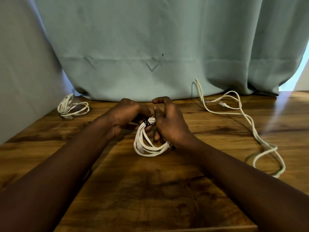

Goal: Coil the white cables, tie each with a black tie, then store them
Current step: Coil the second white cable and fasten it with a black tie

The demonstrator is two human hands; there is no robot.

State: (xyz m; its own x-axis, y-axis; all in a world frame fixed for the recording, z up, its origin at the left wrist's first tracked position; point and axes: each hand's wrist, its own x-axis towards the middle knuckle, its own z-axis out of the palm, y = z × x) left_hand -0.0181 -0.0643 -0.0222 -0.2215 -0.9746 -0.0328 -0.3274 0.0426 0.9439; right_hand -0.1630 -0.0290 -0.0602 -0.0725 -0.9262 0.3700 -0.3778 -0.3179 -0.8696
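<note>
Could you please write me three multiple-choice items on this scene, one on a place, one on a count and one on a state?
1. Where does the loose cable lie on the table?
A. along its right side
B. in its far left corner
C. between the hands

2. How many white cables show?
A. two
B. three
C. five

3. What state is the held coil in?
A. stretched out straight
B. lying untouched
C. looped, with a black tie across its strands

Key:
1 A: it trails from the curtain down the right side.
2 B: there is the loose one, the held one and a far-left coil.
3 C: the left hand and the right hand hold its loops, and the dark band crosses near the top.
</note>
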